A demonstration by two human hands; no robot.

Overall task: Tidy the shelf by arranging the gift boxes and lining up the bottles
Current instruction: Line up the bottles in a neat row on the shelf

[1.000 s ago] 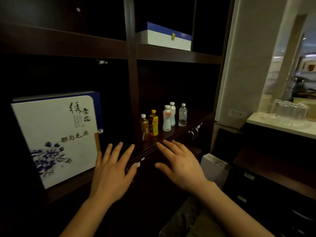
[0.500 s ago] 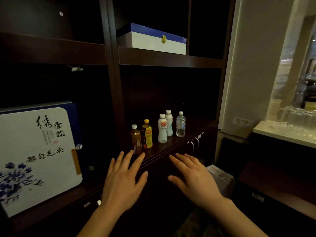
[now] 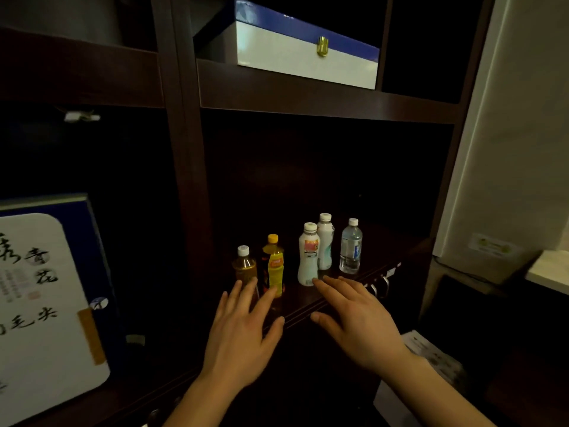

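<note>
Several small bottles stand on the dark shelf board (image 3: 335, 298): a brown tea bottle (image 3: 244, 266), a yellow-labelled bottle (image 3: 274, 266), two white bottles (image 3: 308, 257) (image 3: 325, 241) and a clear water bottle (image 3: 351, 246). My left hand (image 3: 243, 337) hovers open just in front of the tea and yellow bottles. My right hand (image 3: 354, 315) is open too, fingertips near the base of the front white bottle. A white and blue gift box (image 3: 46, 303) with calligraphy stands upright in the left compartment. Another blue-lidded white gift box (image 3: 304, 53) with a gold clasp lies on the shelf above.
A dark vertical divider (image 3: 184, 180) separates the left compartment from the bottle compartment. Metal drawer handles (image 3: 380, 286) sit below the shelf edge on the right. A white box (image 3: 421, 374) lies low on the floor at the right. A pale wall (image 3: 508, 149) borders the cabinet.
Both hands have moved forward and up toward the bottles, and the view has shifted right, so the calligraphy gift box now sits partly out of frame at the left.
</note>
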